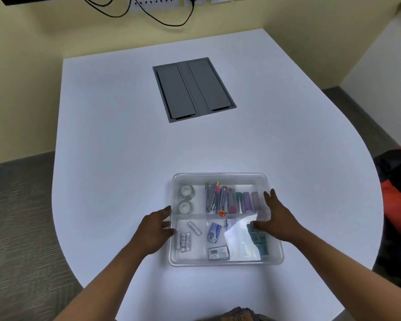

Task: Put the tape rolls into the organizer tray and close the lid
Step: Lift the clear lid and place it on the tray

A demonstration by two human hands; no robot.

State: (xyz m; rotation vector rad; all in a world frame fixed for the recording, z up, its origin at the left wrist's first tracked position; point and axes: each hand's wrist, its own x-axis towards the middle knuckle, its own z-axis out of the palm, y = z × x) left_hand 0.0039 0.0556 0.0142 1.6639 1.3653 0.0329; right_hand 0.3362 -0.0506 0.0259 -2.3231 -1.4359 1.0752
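The clear organizer tray [220, 262] sits on the white table near me, with its transparent lid [220, 178] lying over it. Two clear tape rolls [186, 190] [185, 206] lie in the far left compartment, seen through the lid. My left hand [154, 230] grips the lid's left edge, fingers curled against the rim. My right hand [276, 218] holds the lid's right edge, with the thumb on top and the fingers stretched along the rim.
Other compartments hold batteries [185, 240], pens and clips [218, 198], coloured cases [247, 201], cards and a paper slip [237, 232]. A grey cable hatch [193, 89] is set into the table's middle. An orange and black bag [396, 193] stands off the right edge.
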